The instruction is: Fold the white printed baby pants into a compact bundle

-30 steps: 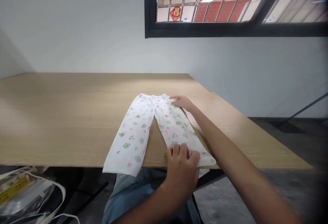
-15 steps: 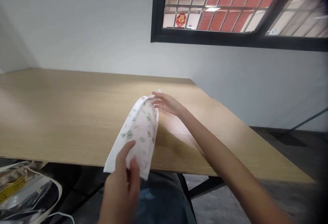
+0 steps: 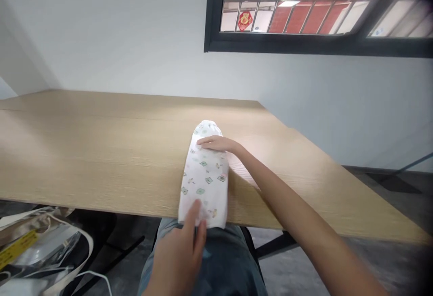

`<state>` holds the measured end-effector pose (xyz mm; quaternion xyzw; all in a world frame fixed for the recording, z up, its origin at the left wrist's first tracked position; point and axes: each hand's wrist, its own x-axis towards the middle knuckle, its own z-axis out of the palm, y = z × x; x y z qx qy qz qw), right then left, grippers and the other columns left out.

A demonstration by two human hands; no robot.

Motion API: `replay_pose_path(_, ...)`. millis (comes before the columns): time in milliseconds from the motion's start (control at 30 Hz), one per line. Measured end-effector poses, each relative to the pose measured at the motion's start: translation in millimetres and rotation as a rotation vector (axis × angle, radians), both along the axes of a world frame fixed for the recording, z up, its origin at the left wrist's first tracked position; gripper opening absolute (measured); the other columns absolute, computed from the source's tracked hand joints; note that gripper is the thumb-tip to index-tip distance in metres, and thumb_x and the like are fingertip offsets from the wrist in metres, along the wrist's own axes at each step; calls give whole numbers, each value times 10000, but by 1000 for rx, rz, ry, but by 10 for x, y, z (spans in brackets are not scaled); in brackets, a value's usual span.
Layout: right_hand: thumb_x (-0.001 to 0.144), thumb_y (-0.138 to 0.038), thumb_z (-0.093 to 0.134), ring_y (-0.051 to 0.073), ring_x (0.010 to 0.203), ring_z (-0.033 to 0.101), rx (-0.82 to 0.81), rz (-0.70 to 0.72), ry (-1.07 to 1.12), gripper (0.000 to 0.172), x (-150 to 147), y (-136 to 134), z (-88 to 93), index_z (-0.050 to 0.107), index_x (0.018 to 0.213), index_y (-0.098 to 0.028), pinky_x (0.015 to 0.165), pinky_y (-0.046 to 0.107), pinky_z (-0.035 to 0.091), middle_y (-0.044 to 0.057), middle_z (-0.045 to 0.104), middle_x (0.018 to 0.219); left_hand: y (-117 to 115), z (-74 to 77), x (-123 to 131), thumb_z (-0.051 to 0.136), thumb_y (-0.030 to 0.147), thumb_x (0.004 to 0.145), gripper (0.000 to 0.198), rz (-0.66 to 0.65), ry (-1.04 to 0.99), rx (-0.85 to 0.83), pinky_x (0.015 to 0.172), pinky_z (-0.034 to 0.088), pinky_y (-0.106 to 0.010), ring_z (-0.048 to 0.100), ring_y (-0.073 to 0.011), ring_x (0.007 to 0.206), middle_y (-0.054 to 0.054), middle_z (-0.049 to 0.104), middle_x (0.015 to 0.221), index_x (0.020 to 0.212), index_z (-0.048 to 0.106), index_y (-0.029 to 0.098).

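Head view, left to right: at your lower left sits a crinkled foil bag (image 3: 37, 246) with a yellow label, and a pale wooden table (image 3: 84, 151) stretches ahead. Your left hand (image 3: 177, 257) is open, slightly blurred, its fingertips (image 3: 195, 210) resting on the near end of the cloth, with no grip that you can make out. White printed trousers (image 3: 204, 178) lie mid-table, doubled lengthwise into one long narrow strip, their near end just past the table's edge above your jeans (image 3: 219, 264). Your right hand (image 3: 216, 143) lies open and flat, palm down, across the far part. The lengthwise fold looks done; no crosswise fold shows yet. High at far right is a barred window (image 3: 287, 45)
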<state>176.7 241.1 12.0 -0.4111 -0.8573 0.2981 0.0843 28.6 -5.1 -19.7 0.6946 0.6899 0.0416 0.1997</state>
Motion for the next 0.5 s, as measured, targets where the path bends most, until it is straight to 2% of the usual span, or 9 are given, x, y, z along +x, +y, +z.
replay_pose_path(100, 867, -248, 423, 247, 991, 587, -6, -53, -85, 338, 183, 11, 74, 628, 1135, -238, 868, 383, 472, 28, 635, 1084, -32, 20, 141, 282, 323, 938, 479, -132, 48, 13, 534, 411, -264, 665, -244, 646, -86, 692, 710, 1407, 267, 225)
replay_pose_path(167, 840, -236, 444, 260, 932, 608, 9, -81, -140, 360, 214, -19, 85, 617, 1156, -231, 802, 384, 498, 44, 654, 1020, -35, 70, 148, 309, 341, 933, 473, -167, 79, -2, 527, 407, -265, 665, -249, 653, -87, 692, 715, 1396, 293, 242)
replay_pose_path(267, 803, -233, 497, 287, 1110, 505, 62, -87, -205, 426, 133, -129, 69, 563, 1224, -233, 899, 400, 445, 45, 545, 1229, 104, 205, 103, 339, 407, 921, 392, -187, 2, 60, 560, 419, -278, 656, -244, 689, -58, 689, 735, 1259, 506, 297)
replay_pose_path(367, 805, -285, 507, 319, 1200, 415, 64, -37, -293, 510, 0, -278, 47, 477, 1308, -210, 944, 445, 401, 60, 404, 1367, 442, 302, 104, 335, 380, 927, 354, -149, -63, 256, 617, 432, -288, 629, -222, 750, -46, 671, 795, 1109, 613, 259)
replay_pose_path(433, 817, -317, 492, 336, 1234, 366, 52, -4, -353, 585, -56, -348, 27, 378, 1373, -177, 933, 467, 403, 82, 308, 1420, 687, 286, 143, 383, 306, 914, 298, -196, -15, 378, 701, 441, -308, 601, -218, 835, -62, 652, 901, 1051, 632, 218)
replay_pose_path(500, 838, -335, 468, 322, 1287, 278, 57, 24, -394, 617, -68, -359, -4, 297, 1409, -174, 954, 465, 382, 67, 227, 1453, 851, 199, 191, 432, 251, 892, 253, -321, 20, 461, 826, 427, -345, 560, -226, 962, -69, 613, 1070, 1043, 629, 204)
